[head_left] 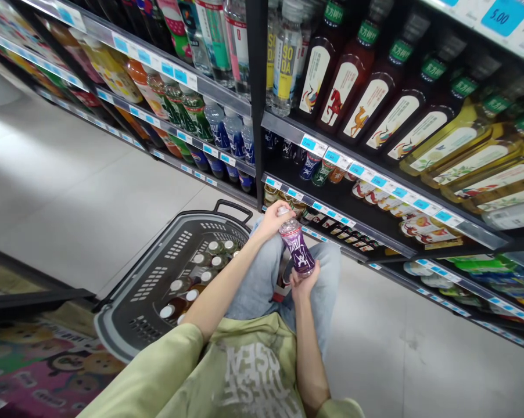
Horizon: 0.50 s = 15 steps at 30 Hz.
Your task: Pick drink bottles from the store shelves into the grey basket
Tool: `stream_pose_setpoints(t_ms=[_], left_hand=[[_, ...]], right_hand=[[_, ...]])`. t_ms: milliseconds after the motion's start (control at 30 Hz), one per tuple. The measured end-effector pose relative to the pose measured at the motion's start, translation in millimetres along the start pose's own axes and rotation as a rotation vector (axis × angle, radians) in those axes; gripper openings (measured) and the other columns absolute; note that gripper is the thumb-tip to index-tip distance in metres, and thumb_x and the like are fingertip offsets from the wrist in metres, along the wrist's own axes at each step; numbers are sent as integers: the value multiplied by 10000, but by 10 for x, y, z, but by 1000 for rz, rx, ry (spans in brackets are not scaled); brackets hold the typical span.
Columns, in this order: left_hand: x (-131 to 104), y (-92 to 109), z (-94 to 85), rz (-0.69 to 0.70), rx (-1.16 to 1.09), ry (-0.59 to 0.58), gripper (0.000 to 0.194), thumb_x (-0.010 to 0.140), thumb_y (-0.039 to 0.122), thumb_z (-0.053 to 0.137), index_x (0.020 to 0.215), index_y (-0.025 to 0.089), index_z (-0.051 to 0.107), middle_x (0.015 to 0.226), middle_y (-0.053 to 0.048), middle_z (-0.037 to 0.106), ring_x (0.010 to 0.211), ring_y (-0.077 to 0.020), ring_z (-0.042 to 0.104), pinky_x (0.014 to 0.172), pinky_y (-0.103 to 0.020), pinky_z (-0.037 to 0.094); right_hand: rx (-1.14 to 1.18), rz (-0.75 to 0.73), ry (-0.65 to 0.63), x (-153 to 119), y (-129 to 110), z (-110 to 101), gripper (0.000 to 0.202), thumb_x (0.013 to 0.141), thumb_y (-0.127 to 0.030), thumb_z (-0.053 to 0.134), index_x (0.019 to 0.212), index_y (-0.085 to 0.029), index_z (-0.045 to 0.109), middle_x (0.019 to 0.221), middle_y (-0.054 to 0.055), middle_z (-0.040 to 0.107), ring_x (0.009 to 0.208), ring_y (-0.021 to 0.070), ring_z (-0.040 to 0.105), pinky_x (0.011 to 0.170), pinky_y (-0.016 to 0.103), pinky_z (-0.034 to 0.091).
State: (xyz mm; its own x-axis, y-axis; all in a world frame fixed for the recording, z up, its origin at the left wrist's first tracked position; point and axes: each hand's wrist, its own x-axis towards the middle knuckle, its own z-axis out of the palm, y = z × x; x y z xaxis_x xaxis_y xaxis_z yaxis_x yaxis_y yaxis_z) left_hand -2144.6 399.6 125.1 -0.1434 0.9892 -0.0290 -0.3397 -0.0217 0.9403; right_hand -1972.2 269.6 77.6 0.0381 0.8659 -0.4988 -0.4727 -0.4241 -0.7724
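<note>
Over my knees I hold a drink bottle (297, 248) with a purple label and a pale cap, tilted with its cap toward the shelves. The fingers of my left hand (274, 220) are closed around its cap end. My right hand (304, 282) is wrapped round its base. Beside my left leg stands a dark grey shopping basket (157, 270) with several capped bottles inside. My left forearm passes over its near right side and hides part of it.
In front stands a shelf unit (370, 174) with several rows of drinks. Large dark tea bottles (344, 87) and yellow ones fill the upper right shelf. Small bottles (316, 171) stand lower down. A black post (256, 104) divides the bays. Pale tiled floor (65, 174) extends left.
</note>
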Motion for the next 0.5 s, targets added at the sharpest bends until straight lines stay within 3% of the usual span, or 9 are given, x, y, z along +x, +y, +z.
stream_pose_setpoints(t_ms=[100,200,367,500], left_hand=[[-12,5,7,33,173,14,331,769,414,818,927,201,621,880,-15,726,819,-183,702,759,-284,529],[-26,30,19,64,339,51,283,794,414,784,916,203,642,864,1,702,757,-157,641,705,-261,489],[-130,158,-28,110,564,51,273,837,455,733,913,202,665,811,28,678,705,-134,572,702,-256,459],[-322,300,-202,153,650,-5,318,881,508,696,915,192,702,855,4,729,748,-151,620,764,-274,484]], right_hand=[[57,98,26,7,-45,3,748,922,-852,226,843,-219,617,533,-35,500,324,76,159,309,248,212],[64,132,66,-10,-67,25,770,919,-858,199,786,-220,608,583,23,585,345,77,191,355,263,284],[93,118,61,-32,-85,21,733,932,-863,171,669,-263,499,436,-41,360,372,126,251,425,287,361],[132,111,90,-38,-112,-1,702,971,-817,153,689,-267,484,421,-61,317,391,139,276,462,291,395]])
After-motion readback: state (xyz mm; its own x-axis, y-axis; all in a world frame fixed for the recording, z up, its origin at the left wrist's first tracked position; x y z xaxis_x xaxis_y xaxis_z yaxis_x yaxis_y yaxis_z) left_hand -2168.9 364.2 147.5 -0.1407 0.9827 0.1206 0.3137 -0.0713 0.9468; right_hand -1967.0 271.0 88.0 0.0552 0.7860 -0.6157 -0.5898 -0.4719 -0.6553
